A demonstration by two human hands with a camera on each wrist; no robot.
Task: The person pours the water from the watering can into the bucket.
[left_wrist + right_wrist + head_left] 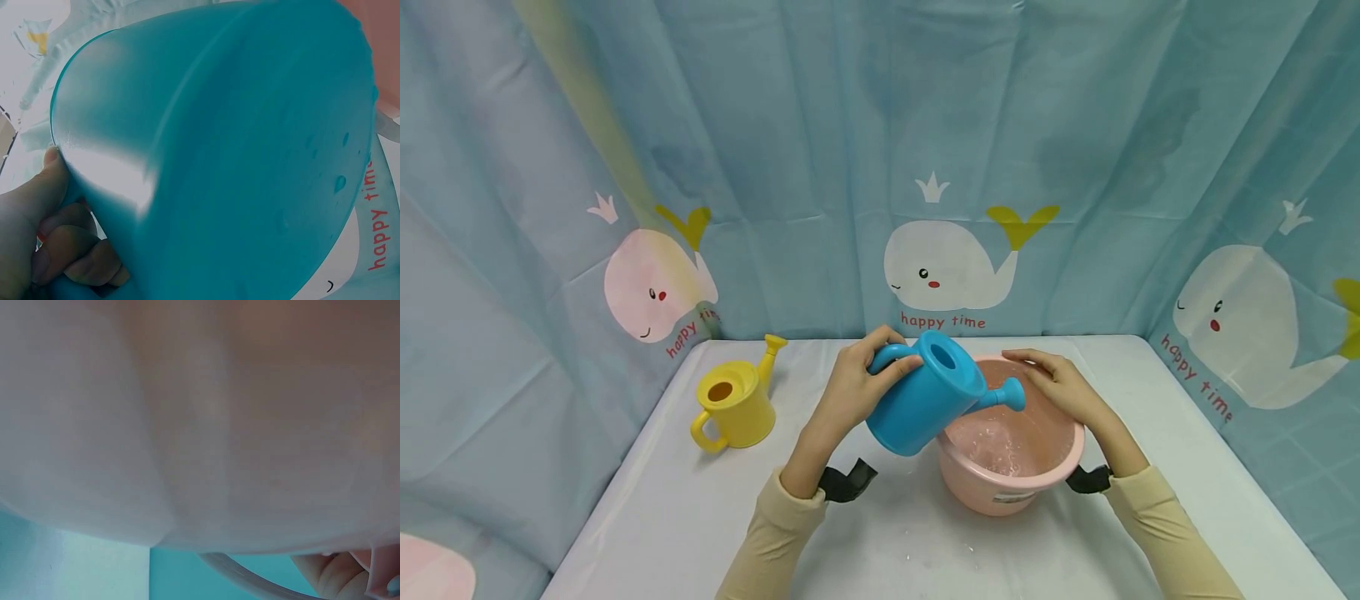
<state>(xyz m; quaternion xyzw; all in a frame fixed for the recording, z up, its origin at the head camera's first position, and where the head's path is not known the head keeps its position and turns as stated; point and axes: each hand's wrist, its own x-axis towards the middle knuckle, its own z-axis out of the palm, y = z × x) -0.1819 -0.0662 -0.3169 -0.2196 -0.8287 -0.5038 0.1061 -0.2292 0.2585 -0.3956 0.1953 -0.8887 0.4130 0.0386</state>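
Note:
My left hand (865, 379) grips the handle of a blue watering can (925, 396). The can is tilted to the right, its spout over a round pink basin (958, 462). Inside the basin, below the spout, the water (1000, 442) is rippled and frothy. My right hand (1060, 387) holds the basin's far right rim. Up close in the left wrist view, droplets cling to the base of the watering can (250, 150), and fingers (69, 250) curl at its handle. The basin wall (200, 437) fills most of the right wrist view, with fingers (340, 575) at its rim.
A yellow watering can (741, 408) stands at the left on the white table (647, 517), spout toward the back. A few water drops lie on the table in front of the basin. Blue curtains (820, 167) printed with whales enclose the back and sides.

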